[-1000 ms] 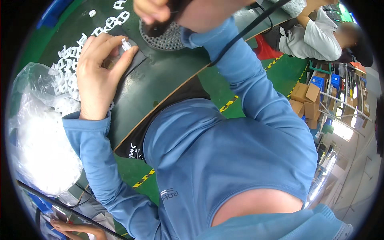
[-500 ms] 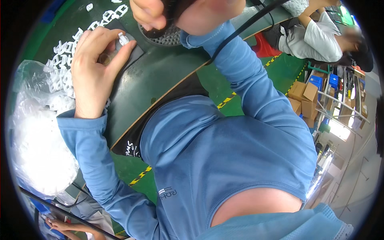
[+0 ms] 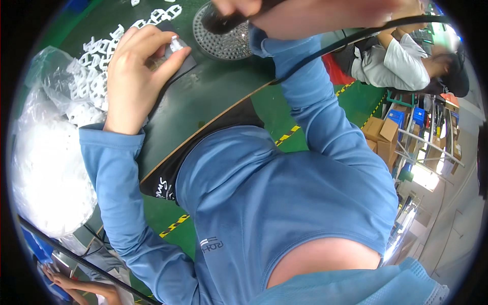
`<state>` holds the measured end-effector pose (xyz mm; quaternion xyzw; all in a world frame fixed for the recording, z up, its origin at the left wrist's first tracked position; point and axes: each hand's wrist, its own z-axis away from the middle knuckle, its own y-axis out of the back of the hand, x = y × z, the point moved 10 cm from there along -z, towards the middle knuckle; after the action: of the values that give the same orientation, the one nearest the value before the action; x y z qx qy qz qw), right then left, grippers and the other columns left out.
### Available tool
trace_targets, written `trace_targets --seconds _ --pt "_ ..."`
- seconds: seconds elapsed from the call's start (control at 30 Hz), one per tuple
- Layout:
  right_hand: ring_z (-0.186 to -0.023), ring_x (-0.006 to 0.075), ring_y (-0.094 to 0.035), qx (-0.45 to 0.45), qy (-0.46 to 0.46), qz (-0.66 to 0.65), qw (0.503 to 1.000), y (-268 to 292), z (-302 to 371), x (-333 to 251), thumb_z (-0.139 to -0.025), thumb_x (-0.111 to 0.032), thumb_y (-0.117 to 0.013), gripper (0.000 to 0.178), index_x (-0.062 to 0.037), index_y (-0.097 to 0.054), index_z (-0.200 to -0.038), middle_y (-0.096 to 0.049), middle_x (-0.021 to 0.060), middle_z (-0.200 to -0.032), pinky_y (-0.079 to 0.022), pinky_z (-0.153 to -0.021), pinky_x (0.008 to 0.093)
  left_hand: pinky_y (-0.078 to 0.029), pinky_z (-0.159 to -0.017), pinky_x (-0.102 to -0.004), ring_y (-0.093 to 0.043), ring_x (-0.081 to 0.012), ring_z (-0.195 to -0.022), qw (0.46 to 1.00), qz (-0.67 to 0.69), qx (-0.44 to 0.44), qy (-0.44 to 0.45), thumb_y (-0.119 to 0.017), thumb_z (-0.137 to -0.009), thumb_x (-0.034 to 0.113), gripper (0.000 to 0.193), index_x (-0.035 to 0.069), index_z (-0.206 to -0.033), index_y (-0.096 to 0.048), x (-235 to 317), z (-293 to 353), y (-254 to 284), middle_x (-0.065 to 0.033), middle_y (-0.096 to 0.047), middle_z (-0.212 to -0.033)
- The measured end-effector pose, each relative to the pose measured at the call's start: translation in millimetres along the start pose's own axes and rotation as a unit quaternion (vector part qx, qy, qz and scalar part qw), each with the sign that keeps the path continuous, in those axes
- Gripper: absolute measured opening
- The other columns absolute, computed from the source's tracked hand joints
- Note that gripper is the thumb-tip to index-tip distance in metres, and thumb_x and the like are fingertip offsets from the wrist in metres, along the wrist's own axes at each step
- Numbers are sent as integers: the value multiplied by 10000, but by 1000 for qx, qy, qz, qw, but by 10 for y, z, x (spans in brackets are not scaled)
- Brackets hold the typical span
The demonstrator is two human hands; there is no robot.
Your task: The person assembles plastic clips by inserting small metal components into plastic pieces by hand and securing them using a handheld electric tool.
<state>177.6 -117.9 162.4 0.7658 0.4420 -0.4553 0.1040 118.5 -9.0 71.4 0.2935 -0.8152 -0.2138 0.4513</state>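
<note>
At the upper left, my left hand [image 3: 133, 76] pinches a small white plastic piece [image 3: 176, 44] between thumb and forefinger, over a dark grey pad [image 3: 188, 64] on the green table. My right hand [image 3: 310, 16], blurred and partly cut off by the top edge, is wrapped round a black hand tool [image 3: 222, 23]. The tool's exact kind cannot be made out. It hangs over a round metal dish [image 3: 223, 48] with a dotted surface. A black cable [image 3: 351, 39] runs beside my right hand and across my sleeve.
Several white plastic links [image 3: 94, 66] lie heaped left of my left hand. A clear plastic bag [image 3: 48, 168], glaring white, stands at the left edge. The table's front edge [image 3: 218, 115] runs before my waist. A co-worker [image 3: 394, 63] sits at the upper right; another person's hands [image 3: 63, 279] show lower left.
The whole view has shifted slightly. My right hand has moved to the right, and the black tool now lies tilted over the dish. My left hand keeps its pinch on the white piece.
</note>
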Motion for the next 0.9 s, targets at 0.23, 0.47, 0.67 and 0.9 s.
trace_targets --seconds 0.23,0.47,0.67,0.9 --pt "-532 164 -553 -36 -20 -4 999 -226 -117 87 -793 -775 -699 982 43 -477 -1289 -596 137 -718 -491 -508 275 -462 -671 -367 -538 -242 -732 1000 -19 13 -10 -825 -785 161 216 10 -890 -711 19 3 33 -58 -572 -751" --pt "-539 159 -538 -62 -51 -18 997 -360 -182 253 -816 -729 -689 932 38 -473 -1299 -590 146 -736 -487 -537 269 -478 -688 -389 -570 -275 -759 999 -9 31 -20 -839 -792 188 309 -18 -785 -609 -13 13 46 -94 -574 -786" --pt "-542 157 -538 -66 -38 -15 997 -355 -197 261 -827 -707 -696 902 41 -485 -1285 -590 146 -736 -481 -530 268 -476 -680 -384 -562 -294 -758 999 -7 43 -31 -856 -795 187 399 -35 -725 -532 3 35 69 -122 -539 -817" --pt "-531 154 -537 -72 -5 -31 997 -267 -176 347 -837 -726 -674 898 41 -500 -1271 -588 144 -721 -482 -522 268 -478 -680 -380 -570 -290 -761 1000 -6 21 -2 -857 -796 186 387 -36 -731 -547 -38 19 56 -120 -546 -820"
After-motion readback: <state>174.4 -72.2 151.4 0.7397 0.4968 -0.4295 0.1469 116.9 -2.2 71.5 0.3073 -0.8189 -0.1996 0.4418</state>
